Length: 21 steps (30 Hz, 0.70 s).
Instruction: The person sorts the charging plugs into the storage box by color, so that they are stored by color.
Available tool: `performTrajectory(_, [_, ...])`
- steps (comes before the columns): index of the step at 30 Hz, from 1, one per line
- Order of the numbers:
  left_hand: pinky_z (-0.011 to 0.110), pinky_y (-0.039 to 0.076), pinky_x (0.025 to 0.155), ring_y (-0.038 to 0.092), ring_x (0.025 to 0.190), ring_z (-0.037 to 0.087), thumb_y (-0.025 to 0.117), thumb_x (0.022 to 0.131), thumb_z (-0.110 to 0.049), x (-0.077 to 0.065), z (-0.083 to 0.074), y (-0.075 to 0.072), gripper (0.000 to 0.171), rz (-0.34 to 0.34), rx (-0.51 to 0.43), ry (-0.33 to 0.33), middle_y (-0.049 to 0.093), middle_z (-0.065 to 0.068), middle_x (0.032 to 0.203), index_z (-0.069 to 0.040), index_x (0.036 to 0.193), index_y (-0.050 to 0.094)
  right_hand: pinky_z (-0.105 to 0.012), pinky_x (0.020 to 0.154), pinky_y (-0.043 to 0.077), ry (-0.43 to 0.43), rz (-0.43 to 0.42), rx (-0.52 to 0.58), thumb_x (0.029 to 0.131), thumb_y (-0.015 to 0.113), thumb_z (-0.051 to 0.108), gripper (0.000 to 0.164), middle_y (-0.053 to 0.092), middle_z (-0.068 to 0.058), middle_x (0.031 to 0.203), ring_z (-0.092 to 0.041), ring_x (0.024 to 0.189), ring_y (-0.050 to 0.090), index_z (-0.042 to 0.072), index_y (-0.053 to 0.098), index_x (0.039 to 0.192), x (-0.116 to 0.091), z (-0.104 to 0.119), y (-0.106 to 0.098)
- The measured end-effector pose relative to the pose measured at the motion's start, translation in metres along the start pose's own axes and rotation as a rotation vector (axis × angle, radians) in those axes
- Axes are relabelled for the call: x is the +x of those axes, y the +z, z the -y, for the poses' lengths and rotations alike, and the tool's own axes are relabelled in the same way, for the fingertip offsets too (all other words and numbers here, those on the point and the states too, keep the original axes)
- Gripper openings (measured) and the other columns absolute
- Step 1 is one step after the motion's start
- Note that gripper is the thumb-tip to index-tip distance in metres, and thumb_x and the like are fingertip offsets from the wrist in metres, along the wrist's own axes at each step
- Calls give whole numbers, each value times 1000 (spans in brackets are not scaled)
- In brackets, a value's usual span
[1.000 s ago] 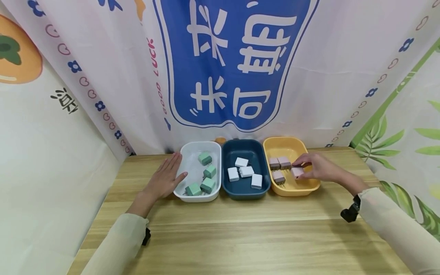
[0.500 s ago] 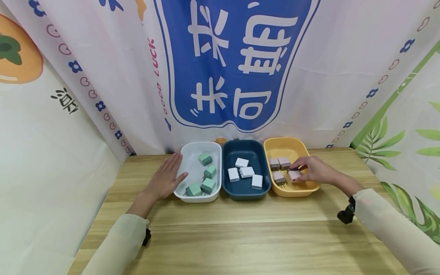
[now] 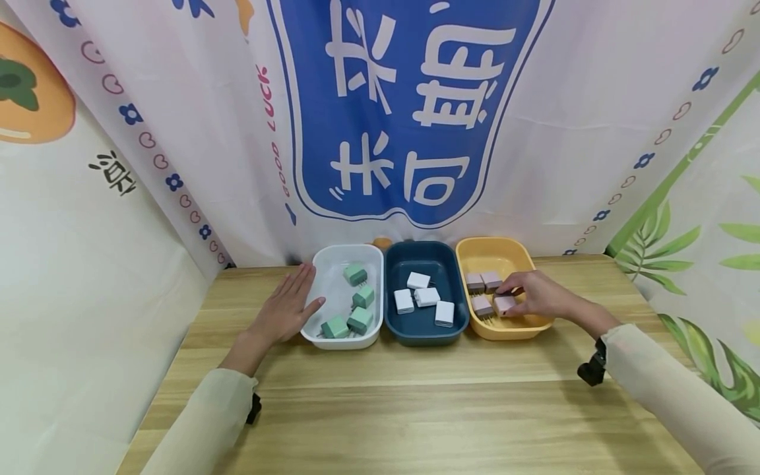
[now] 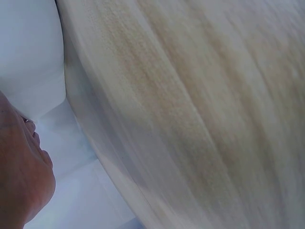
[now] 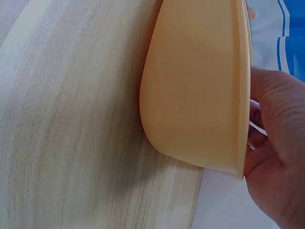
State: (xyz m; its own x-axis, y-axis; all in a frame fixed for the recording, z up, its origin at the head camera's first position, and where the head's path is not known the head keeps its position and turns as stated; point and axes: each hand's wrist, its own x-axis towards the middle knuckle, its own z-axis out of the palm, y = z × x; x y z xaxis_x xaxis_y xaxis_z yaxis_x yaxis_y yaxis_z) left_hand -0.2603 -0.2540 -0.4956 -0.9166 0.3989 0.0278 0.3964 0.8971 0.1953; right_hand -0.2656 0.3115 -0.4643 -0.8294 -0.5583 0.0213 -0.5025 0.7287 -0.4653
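Observation:
Inside the yellow bin (image 3: 516,330), my right hand (image 3: 543,293) pinches a pink charger plug (image 3: 505,304) between thumb and fingers. Just left of it lie several more pink charger plugs (image 3: 481,305). In the right wrist view the bin's wall (image 5: 200,86) hides the plug, and the hand (image 5: 281,138) reaches over the rim. My left hand (image 3: 284,310) rests with straight fingers against the left side of the white bin (image 3: 323,254). Several green charger plugs (image 3: 360,319) lie in that bin. In the left wrist view only part of the left hand (image 4: 24,171) shows.
Between the two stands a dark blue bin (image 3: 424,338) with several white charger plugs (image 3: 426,297). All the bins stand side by side at the back of the wooden table (image 3: 410,409), close to a printed cloth (image 3: 552,165) hanging behind.
My right hand has moved slightly left within the yellow bin, bringing the pink charger plug closer to the other pink ones. The left hand has stayed where it was.

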Motion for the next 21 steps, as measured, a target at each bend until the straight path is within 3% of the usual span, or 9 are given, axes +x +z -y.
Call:
performTrajectory(8, [53, 4, 133, -3, 165, 32, 30, 113, -56, 0, -2, -1, 83, 7, -2, -5, 4, 18, 178, -1, 169, 4, -55, 95, 58, -10, 10, -26, 80, 94, 16, 40, 76, -12, 116, -28, 105, 70, 4, 80, 116, 2, 0, 3])
performTrajectory(21, [53, 4, 133, -3, 165, 34, 32, 112, -57, 1, -1, -4, 85, 24, 9, -6, 2, 18, 178, -1, 169, 5, -57, 93, 60, -53, -63, -21, 83, 91, 12, 36, 76, -16, 119, -37, 109, 72, 3, 79, 116, -3, 0, 1])
